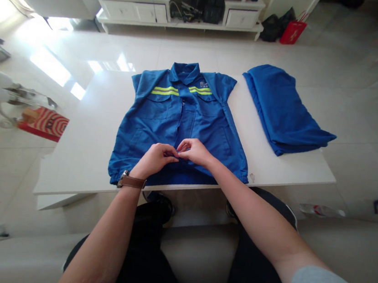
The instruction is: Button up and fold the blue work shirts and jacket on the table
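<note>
A blue work jacket (154,110) with yellow reflective stripes lies front up on the white table, its collar toward the far side. Both hands meet at its front opening, low near the hem. My left hand (158,158), with a brown-strapped watch on the wrist, pinches one edge of the opening. My right hand (192,152) pinches the cloth right beside it, fingertips touching or nearly touching the left ones. Whatever small fastening lies between the fingers is hidden. Higher up, the front hangs partly apart.
Folded blue cloth (279,106) lies at the right of the white table (85,147). A white TV cabinet (132,10) stands beyond, with a red bag (293,32) beside it. A patterned paper bag (44,123) is on the floor at left, a plastic bottle (321,211) at right.
</note>
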Action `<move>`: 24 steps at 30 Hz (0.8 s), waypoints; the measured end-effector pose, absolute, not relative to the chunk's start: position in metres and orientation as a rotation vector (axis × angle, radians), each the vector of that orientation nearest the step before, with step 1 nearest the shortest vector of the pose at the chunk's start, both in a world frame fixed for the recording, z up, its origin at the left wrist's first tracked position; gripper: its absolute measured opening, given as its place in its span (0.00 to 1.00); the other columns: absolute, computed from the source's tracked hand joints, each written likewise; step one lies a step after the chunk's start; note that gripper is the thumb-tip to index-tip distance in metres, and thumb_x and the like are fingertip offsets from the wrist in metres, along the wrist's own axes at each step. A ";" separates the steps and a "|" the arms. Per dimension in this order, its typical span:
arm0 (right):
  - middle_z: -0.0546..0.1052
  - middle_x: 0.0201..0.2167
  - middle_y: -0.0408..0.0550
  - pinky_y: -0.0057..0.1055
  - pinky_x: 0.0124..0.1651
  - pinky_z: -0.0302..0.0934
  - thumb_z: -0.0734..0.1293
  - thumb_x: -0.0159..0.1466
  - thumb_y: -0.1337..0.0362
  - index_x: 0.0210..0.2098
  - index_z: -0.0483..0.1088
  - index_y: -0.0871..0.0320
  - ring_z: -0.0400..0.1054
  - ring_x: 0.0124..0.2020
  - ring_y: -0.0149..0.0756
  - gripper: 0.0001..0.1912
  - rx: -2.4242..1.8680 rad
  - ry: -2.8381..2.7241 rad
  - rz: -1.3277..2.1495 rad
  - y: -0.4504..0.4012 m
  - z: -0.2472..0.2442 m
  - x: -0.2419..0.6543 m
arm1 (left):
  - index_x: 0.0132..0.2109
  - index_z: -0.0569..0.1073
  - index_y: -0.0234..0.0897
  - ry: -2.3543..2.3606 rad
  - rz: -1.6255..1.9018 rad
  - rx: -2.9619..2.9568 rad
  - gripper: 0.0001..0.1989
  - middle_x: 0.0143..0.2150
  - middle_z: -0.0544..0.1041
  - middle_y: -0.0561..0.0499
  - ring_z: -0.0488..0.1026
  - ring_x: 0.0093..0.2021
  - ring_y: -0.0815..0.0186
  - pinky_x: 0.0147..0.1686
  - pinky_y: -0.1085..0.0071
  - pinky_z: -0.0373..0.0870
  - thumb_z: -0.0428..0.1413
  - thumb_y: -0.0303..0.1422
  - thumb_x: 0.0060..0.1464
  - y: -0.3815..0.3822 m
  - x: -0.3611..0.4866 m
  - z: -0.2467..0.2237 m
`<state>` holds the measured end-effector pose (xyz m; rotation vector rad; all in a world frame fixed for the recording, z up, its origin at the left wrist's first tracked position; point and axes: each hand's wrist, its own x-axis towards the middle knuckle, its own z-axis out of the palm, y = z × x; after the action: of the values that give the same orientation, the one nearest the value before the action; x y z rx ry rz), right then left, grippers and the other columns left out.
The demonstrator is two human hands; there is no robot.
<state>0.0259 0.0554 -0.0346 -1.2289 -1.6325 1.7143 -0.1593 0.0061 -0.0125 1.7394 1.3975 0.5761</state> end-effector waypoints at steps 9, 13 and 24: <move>0.72 0.19 0.38 0.22 0.25 0.57 0.67 0.58 0.73 0.29 0.70 0.59 0.64 0.21 0.27 0.04 -1.259 -1.604 1.718 0.054 -0.037 0.021 | 0.40 0.77 0.37 1.351 0.605 1.777 0.09 0.38 0.81 0.50 0.76 0.38 0.63 0.41 0.68 0.70 0.62 0.36 0.54 0.005 -0.159 -0.023; 0.72 0.20 0.38 0.21 0.25 0.56 0.66 0.56 0.75 0.29 0.71 0.60 0.64 0.22 0.27 0.05 -1.257 -1.624 1.662 0.054 -0.039 0.020 | 0.42 0.75 0.38 1.390 0.592 1.787 0.09 0.41 0.81 0.49 0.76 0.40 0.62 0.43 0.67 0.71 0.62 0.35 0.55 0.005 -0.160 -0.026; 0.74 0.22 0.39 0.22 0.28 0.60 0.65 0.58 0.74 0.27 0.72 0.59 0.68 0.25 0.28 0.06 -1.235 -1.613 1.611 0.055 -0.044 0.020 | 0.43 0.81 0.38 1.409 0.352 1.979 0.13 0.42 0.81 0.47 0.77 0.42 0.58 0.46 0.65 0.71 0.55 0.39 0.63 0.007 -0.157 -0.022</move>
<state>0.0199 0.0546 -0.0444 -1.2350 -1.6133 1.6113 -0.1570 0.0067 -0.0217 1.9787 1.4086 0.3521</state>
